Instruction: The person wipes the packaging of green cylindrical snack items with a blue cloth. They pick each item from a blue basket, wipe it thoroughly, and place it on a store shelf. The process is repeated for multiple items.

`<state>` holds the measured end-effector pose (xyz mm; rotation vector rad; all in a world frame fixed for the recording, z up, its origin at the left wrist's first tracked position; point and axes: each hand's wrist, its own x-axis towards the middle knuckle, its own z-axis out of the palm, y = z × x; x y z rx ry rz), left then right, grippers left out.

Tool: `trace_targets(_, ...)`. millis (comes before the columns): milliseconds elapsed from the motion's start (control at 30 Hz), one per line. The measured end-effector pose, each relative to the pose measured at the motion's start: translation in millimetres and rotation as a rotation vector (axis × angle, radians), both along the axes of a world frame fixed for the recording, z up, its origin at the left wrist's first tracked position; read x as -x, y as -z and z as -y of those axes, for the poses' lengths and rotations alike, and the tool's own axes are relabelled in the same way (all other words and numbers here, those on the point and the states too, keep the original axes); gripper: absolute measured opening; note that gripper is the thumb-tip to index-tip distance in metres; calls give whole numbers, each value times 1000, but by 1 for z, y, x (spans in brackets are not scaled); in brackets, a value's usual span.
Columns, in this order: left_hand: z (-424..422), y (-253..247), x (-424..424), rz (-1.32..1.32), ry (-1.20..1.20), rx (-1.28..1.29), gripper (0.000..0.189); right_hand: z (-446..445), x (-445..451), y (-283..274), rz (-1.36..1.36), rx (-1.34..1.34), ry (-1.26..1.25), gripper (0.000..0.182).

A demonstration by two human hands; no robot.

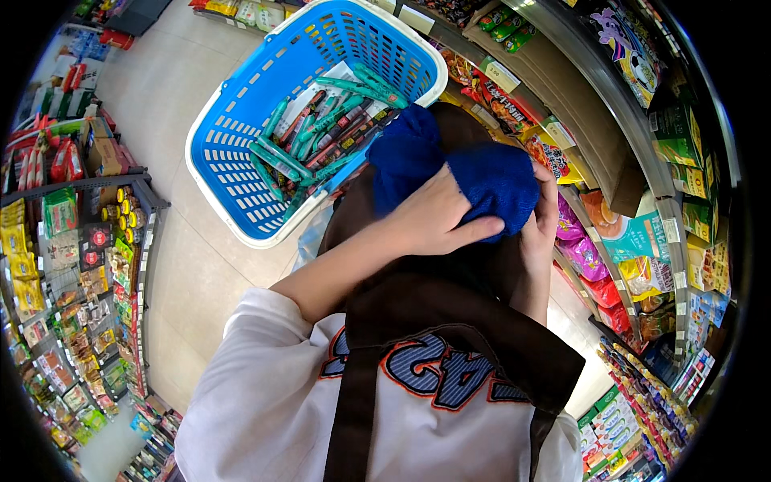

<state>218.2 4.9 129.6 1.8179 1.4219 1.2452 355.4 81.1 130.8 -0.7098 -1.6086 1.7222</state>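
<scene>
A dark blue cloth (494, 187) is bunched between my two hands in front of my apron. My left hand (437, 214) grips it, its fingers hidden under the fabric and its thumb lying along the near edge. From the other side my right hand (544, 208) holds the cloth, fingers curled around its right edge. Another fold of blue cloth (403, 153) hangs to the left, close to the rim of a blue plastic shopping basket (241, 114) with a white rim. Inside the basket lie several slim green stick packets (331, 117) and some dark red ones (346, 132).
Store shelves with bagged noodles (503, 102) and other packets curve along my right. A cardboard box (560, 84) sits on one shelf. Across the tiled floor (187, 253), a display rack (78, 265) of packaged snacks stands on the left.
</scene>
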Motion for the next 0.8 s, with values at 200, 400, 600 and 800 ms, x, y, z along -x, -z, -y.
trace_targets(200, 18, -28, 37, -300, 256, 16, 49, 15, 10, -2, -25, 36, -205, 59)
trace_targets(400, 22, -29, 31, 86, -73, -22, 40, 25, 20, -4, 95, -92, -381, 50)
trace_targets(600, 26, -27, 22, 797, -314, 12, 35, 20, 18, 0, 44, -9, -352, 46)
trace_targets(800, 23, 6, 17, 1092, -189, 245, 29, 13, 17, 6, 88, -371, -68, 32)
